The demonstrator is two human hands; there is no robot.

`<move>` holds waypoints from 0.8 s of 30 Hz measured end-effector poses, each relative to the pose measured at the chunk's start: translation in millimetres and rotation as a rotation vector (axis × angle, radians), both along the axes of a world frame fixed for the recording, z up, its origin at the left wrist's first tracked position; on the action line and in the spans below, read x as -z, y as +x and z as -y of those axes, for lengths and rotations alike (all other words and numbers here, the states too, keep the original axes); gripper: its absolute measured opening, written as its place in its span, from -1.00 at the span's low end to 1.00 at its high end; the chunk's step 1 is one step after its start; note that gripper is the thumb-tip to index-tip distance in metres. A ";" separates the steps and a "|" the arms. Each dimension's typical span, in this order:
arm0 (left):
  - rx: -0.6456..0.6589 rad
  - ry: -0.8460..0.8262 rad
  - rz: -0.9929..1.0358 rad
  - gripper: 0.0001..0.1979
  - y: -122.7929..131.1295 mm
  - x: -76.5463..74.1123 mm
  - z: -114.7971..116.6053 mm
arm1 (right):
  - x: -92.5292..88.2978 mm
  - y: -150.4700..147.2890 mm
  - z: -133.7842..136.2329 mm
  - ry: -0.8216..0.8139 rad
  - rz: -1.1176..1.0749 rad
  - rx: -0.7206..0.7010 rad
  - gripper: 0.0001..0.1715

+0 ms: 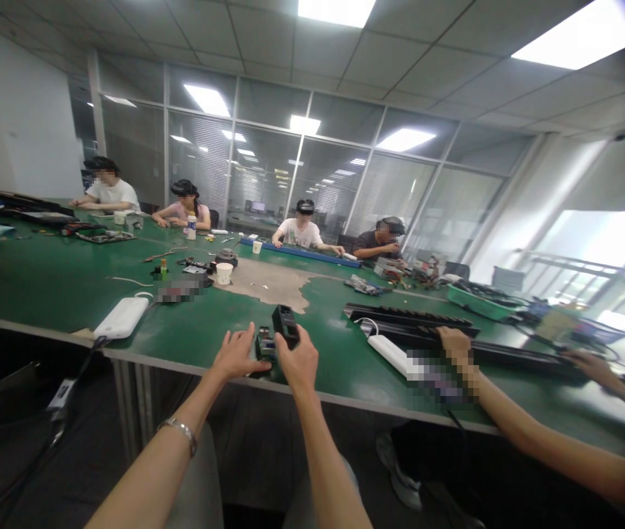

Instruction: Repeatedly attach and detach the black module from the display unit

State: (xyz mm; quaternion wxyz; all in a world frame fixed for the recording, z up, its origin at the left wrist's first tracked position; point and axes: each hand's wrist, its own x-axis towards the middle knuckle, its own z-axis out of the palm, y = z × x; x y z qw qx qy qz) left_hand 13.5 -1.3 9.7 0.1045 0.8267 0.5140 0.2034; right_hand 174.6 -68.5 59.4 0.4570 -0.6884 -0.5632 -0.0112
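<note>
My right hand (298,360) grips a black rectangular plastic housing (284,321), tilted up above the table near its front edge. Just left of it, a small dark part with a greenish board and metal pieces (265,342) sits between my two hands. My left hand (235,354) is beside this part, fingers apart, its thumb reaching along the part's lower side. Whether the thumb presses on it I cannot make out. A metal bracelet is on my left wrist.
The green table (191,342) carries a white power bank (122,317) on the left, a paper cup (224,274) and a brown sheet (257,283). To the right, a co-worker's hand (456,345) rests on long black rails (417,317) beside another white power bank (390,355). Several people sit opposite.
</note>
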 end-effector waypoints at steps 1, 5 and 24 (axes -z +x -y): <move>0.001 -0.001 0.005 0.16 0.0 0.0 -0.2 | 5.4 9.3 1.1 -0.015 -0.008 0.032 -0.37; 0.024 -0.022 0.030 0.20 0.0 -2.8 0.6 | 32.8 41.6 6.7 -0.135 0.009 0.141 -0.34; -0.004 0.007 0.003 0.17 0.7 -1.3 1.5 | 16.0 22.8 15.7 -0.101 -0.086 0.014 -0.45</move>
